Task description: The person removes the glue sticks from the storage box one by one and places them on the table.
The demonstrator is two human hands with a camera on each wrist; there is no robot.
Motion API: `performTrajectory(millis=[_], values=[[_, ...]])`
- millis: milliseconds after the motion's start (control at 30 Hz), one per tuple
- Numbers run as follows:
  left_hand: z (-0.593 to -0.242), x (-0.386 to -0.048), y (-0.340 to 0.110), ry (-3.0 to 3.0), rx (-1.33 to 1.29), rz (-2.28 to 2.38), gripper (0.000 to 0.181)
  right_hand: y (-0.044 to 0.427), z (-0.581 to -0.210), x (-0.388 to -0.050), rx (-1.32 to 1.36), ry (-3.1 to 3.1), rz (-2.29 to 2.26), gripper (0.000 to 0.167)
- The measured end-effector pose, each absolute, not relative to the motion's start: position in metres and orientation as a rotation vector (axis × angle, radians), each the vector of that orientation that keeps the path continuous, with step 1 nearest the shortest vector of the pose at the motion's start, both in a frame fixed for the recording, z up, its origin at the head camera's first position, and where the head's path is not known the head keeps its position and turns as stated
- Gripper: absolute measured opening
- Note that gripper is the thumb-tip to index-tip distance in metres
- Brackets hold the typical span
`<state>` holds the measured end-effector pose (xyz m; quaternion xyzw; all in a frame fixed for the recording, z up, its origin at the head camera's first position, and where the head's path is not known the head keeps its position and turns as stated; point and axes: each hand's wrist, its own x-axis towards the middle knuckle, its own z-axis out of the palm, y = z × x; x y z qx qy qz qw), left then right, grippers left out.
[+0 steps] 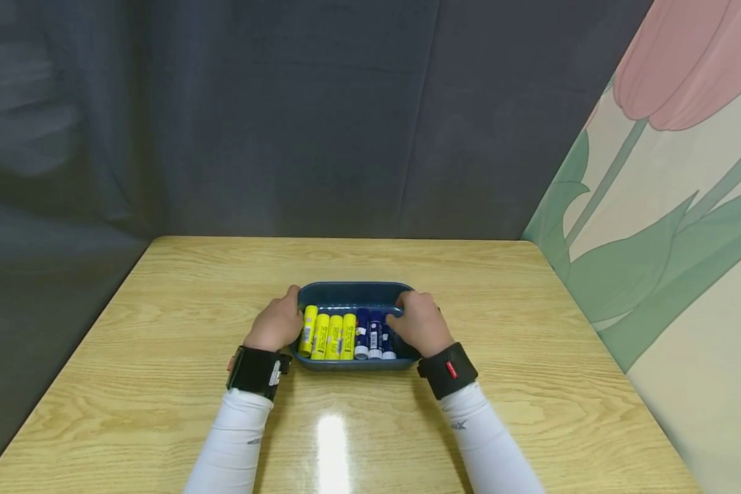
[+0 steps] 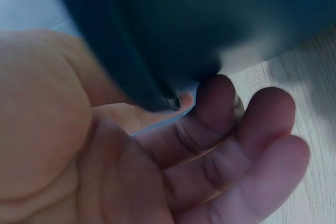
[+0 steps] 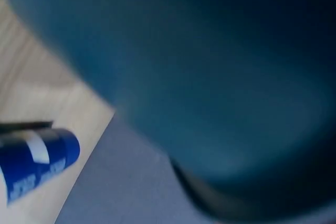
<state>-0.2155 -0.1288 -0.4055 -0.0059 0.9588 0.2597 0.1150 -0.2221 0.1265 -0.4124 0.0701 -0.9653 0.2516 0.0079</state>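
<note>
A dark teal tray (image 1: 352, 365) sits on the table with a row of glue sticks in it, several yellow glue sticks (image 1: 334, 337) on the left and blue glue sticks (image 1: 361, 334) with white ends on the right. My left hand (image 1: 276, 321) grips the tray's left end; in the left wrist view the thumb is at the rim and the fingers (image 2: 215, 103) curl below it. My right hand (image 1: 425, 324) reaches over the right end, thumb and forefinger curled at the rightmost blue glue stick (image 1: 389, 343). The tray wall (image 3: 184, 77) hides those fingers in the right wrist view.
Another blue glue stick (image 3: 39, 158) shows beyond the tray, against the wood. The wooden table (image 1: 160, 357) extends around the tray. A dark curtain (image 1: 321, 123) hangs behind, and a wall with painted tulips (image 1: 679, 226) stands at the right.
</note>
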Motion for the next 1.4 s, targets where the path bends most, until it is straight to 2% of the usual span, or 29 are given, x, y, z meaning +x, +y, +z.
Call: performTrajectory(millis=[133, 300, 367, 633, 1400], values=[[-0.406, -0.216, -0.129, 2.809, -0.024, 0.760, 0.052, 0.121, -0.417, -0.220, 0.252, -3.066, 0.732, 0.036], [-0.407, -0.218, -0.129, 2.818, -0.022, 0.753, 0.052, 0.116, -0.422, -0.218, 0.262, -3.121, 0.526, 0.026], [-0.407, -0.218, -0.129, 2.819, -0.020, 0.752, 0.052, 0.114, -0.424, -0.218, 0.262, -3.139, 0.452, 0.026], [-0.407, -0.220, -0.129, 2.810, -0.033, 0.770, 0.053, 0.111, -0.429, -0.222, 0.283, -3.176, 0.311, 0.039], [-0.410, -0.220, -0.129, 2.832, -0.008, 0.774, 0.054, 0.116, -0.433, -0.226, 0.339, -3.170, 0.303, 0.049]])
